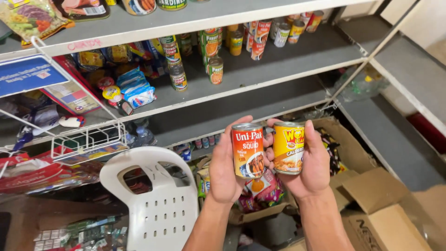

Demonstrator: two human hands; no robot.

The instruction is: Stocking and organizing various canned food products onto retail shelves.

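A white plastic chair (pixel 155 200) stands at left below grey shelves (pixel 260 74) of tins. At centre, the left hand (pixel 225 169) grips an orange can (pixel 247 150) and the right hand (pixel 311 165) a yellow can (pixel 288 147), upright, side by side over an open cardboard box (pixel 353 153). Both appear held up for checking; shelving them would need a reach upward.

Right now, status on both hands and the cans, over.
Left hand grips orange-red can upright. Right hand grips yellow can upright. Cans side by side above open cardboard box. Nothing between them and grey shelf.
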